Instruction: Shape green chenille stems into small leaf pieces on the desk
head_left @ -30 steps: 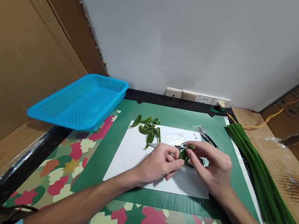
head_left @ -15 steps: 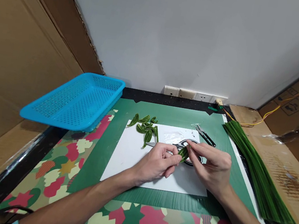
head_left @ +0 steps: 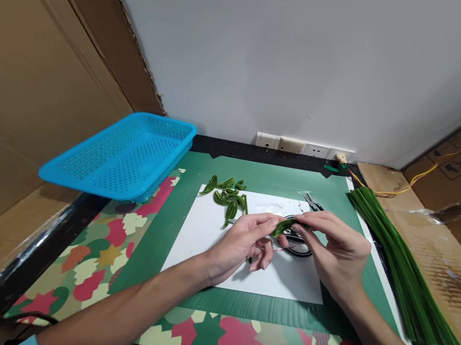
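Both my hands meet over a white sheet [head_left: 206, 239] on the green cutting mat [head_left: 195, 172]. Between them is a small green pipe-cleaner leaf [head_left: 283, 227], lying nearly level. My left hand [head_left: 242, 245] pinches its left end with thumb and forefinger. My right hand [head_left: 338, 255] pinches its right end. Under the hands lie black-handled scissors [head_left: 299, 249], partly hidden. Several finished green leaves [head_left: 229, 196] are piled at the sheet's far edge.
A blue perforated basket [head_left: 122, 154] rests tilted on cardboard at the left. A bundle of long green pipe cleaners [head_left: 400, 266] runs along the right edge. Small snips [head_left: 312, 203] lie behind the hands. Wall sockets [head_left: 303, 147] and a yellow wire [head_left: 435, 165] are at the back.
The leaf has turned from upright to nearly level between my fingers. Both hands rose slightly and drew a little apart.
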The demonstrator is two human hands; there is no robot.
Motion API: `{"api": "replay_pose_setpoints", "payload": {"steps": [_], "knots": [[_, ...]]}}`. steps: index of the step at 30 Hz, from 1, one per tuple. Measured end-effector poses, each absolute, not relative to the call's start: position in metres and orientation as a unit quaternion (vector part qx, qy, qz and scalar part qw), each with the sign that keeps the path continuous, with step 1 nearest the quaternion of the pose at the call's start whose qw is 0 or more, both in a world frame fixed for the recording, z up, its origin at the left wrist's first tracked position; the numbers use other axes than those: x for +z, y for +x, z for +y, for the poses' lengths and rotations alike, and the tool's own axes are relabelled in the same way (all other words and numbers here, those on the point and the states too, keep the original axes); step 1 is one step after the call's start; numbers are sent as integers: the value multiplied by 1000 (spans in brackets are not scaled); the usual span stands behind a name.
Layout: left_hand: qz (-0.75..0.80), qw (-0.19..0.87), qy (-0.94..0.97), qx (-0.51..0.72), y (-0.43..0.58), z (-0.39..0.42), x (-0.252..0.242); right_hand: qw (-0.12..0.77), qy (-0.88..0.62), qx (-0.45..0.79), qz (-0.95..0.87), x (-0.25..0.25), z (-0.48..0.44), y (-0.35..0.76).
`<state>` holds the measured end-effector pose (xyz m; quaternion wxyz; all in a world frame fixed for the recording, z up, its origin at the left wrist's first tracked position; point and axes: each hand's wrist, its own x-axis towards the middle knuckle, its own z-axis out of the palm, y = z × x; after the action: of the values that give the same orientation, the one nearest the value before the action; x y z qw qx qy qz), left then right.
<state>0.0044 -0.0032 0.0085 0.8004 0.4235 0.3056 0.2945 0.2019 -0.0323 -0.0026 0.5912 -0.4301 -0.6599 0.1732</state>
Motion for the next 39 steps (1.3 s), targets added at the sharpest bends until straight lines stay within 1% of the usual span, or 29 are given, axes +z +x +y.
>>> {"api": "replay_pose_setpoints", "payload": {"steps": [4,9,18,27,30,36,39], "knots": [[316,803,407,300,5,-3,10,576,-443,163,-667,-3,-32,203],[326,797,412,299,4,-2,7,544,-425,92,-718,0,-33,204],[321,788,442,283,3,-3,7,532,-421,11,-735,6,-31,202],[329,754,476,310,2,-4,10,533,-427,99,-724,6,-35,199],[321,755,475,317,2,-5,10,545,-417,117,-717,5,-35,199],[296,746,497,330,0,-4,8,580,-408,216,-672,0,-36,196],[295,743,506,325,0,-3,5,574,-410,208,-677,1,-36,196]]}}
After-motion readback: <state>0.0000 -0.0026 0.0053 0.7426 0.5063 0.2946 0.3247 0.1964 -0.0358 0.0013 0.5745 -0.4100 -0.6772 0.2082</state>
